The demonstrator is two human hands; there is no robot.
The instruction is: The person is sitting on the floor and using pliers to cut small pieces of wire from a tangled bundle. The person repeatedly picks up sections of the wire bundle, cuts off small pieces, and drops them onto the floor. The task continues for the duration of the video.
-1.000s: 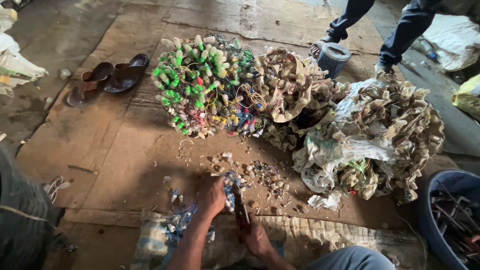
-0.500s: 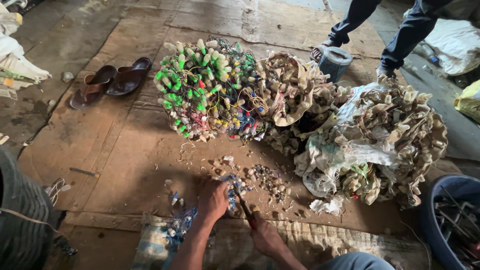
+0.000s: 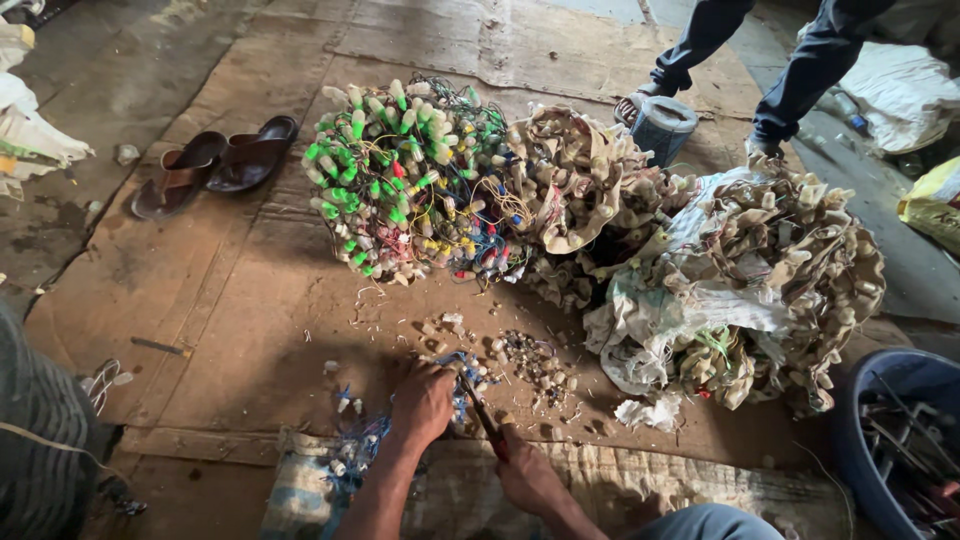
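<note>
Down on the cardboard-covered floor (image 3: 250,300), the person's left hand (image 3: 422,402) is pressing a small bundle of blue wire and bulb sockets (image 3: 462,372) against the ground, its fingers curled tight over it. Just beside it, the right hand (image 3: 528,478) is gripping a red-handled cutting tool (image 3: 484,418), fingers wrapped around the handle, with the tip pointing into that same bundle. Loose cut sockets (image 3: 535,362) are lying scattered right in front of the hands, and more blue wire (image 3: 358,448) is trailing over the woven mat (image 3: 640,485) at the person's knees.

Farther out, a big heap of green and white string lights (image 3: 405,180) is sitting next to heaps of beige sockets (image 3: 770,270) tangled with torn sacking. A pair of brown sandals (image 3: 215,165) is resting off to the left, well apart. Another person's legs (image 3: 800,70) are standing beyond the heaps, near a small grey pot (image 3: 660,125). A blue tub (image 3: 865,400) is showing at the right edge.
</note>
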